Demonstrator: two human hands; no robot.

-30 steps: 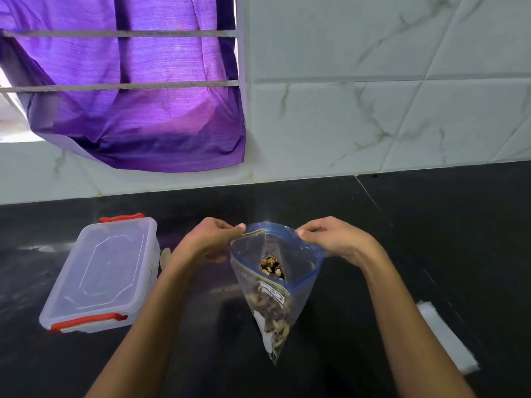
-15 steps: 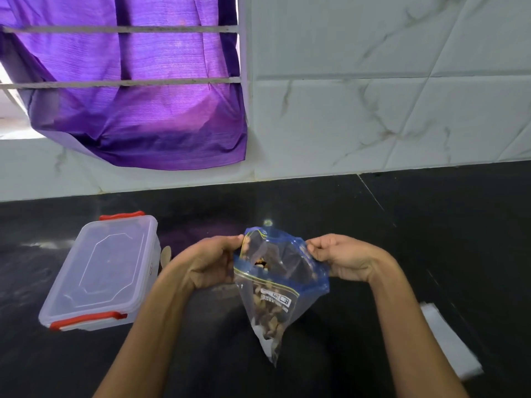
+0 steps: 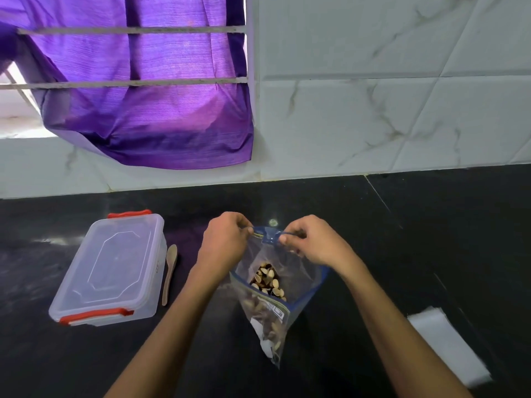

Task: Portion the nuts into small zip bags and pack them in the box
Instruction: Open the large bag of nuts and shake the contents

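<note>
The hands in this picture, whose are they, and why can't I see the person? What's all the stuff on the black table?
The camera sits on a person's head and looks down, so you see only their two arms. The left hand and the right hand each pinch the top edge of a big clear zip bag with a blue strip. Its mouth is open, and inside are nuts. The bag's bottom corner hangs down towards the black counter.

To the left sits a clear plastic box with its lid on and red clips. Beside the box lies a small wooden spoon. On the right is a flat white stack, perhaps the small bags, though I cannot tell. Behind, a purple cloth hangs at a window.
</note>
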